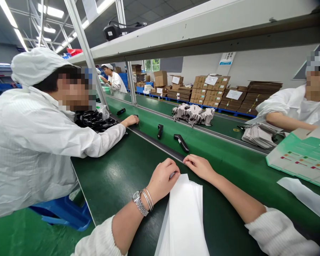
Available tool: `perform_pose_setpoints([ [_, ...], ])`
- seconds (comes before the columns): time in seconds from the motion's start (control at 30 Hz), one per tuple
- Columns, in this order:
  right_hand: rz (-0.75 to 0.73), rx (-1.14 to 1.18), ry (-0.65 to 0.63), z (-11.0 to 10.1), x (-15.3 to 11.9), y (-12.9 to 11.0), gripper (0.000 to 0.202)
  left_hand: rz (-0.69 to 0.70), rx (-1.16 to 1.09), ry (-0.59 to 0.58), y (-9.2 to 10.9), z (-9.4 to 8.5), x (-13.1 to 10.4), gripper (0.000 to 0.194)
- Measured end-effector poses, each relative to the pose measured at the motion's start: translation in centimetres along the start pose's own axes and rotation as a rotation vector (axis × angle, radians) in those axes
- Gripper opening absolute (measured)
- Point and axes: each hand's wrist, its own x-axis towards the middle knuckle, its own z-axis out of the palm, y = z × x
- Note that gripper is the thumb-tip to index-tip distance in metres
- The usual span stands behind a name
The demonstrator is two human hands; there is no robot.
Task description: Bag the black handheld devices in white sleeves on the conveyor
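On the dark green table (109,181), a pile of long white sheets (188,217) lies with its long side running from near the person's body toward the green belt (218,154). The left hand (162,177) is at the far end of the sheets, by the left corner. Its fingers are curled in toward the thumb, but I cannot tell if they pinch a sheet. The right hand (200,167) is at the near edge of the belt, past the sheets and a bit to the right. Its fingers are bent close together, and I cannot tell if they hold anything. The closest black tool (181,143) lies slanted on the belt, just past the right fingertips, so the right hand is nearer to it. A dark rim (160,144) runs along the belt's near side. Another black tool (160,131) lies farther left. A co-worker (34,142) in white sits on the left, with one hand by the belt. Over to the right is a green and white box (301,156).
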Motion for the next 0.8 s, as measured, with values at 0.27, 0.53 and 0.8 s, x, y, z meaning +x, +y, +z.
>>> perform_pose_setpoints([
  [0.27,-0.011,0.002,0.004,0.0,0.2,0.6,0.023,-0.010,0.003,-0.007,0.0,0.3,0.3,0.013],
  [0.53,-0.026,0.016,0.014,0.1,0.3,0.8,0.023,-0.167,0.067,0.025,-0.3,0.4,0.2,0.011],
  [0.8,0.233,-0.173,0.271,-1.0,2.4,3.6,0.027,-0.164,0.051,-0.102,-0.3,0.3,0.5,0.020],
])
